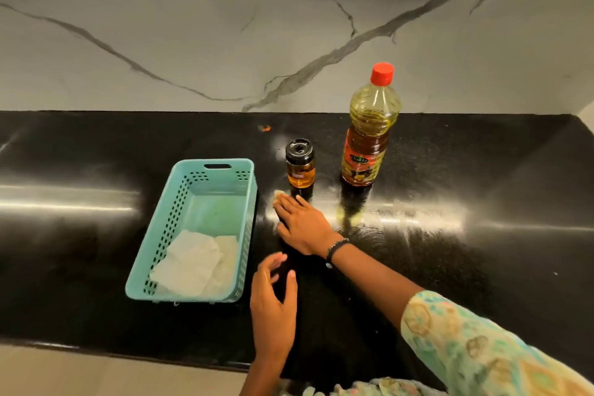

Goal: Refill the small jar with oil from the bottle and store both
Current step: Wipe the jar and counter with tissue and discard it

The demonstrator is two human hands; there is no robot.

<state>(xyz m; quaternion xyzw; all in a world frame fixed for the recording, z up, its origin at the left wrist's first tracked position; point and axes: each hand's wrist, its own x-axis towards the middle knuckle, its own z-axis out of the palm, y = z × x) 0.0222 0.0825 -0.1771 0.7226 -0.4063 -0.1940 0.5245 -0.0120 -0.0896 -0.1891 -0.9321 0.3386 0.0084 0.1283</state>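
Capped small jar, upright bottle (red cap) beside

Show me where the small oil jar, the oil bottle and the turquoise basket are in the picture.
small oil jar [300, 167]: head view, on its glass body below the black lid.
oil bottle [366, 151]: head view, on the body just above the label.
turquoise basket [214, 166]: head view, on the far rim at the handle slot.

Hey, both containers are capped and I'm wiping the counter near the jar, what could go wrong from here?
1. The right hand presses a small cloth just in front of the small oil jar; a forward swipe might knock it over.
2. The black countertop shows smears near the oil bottle, so greasy fingers may slip when lifting it.
3. The teal basket already holds white tissues; oily containers could soak them.
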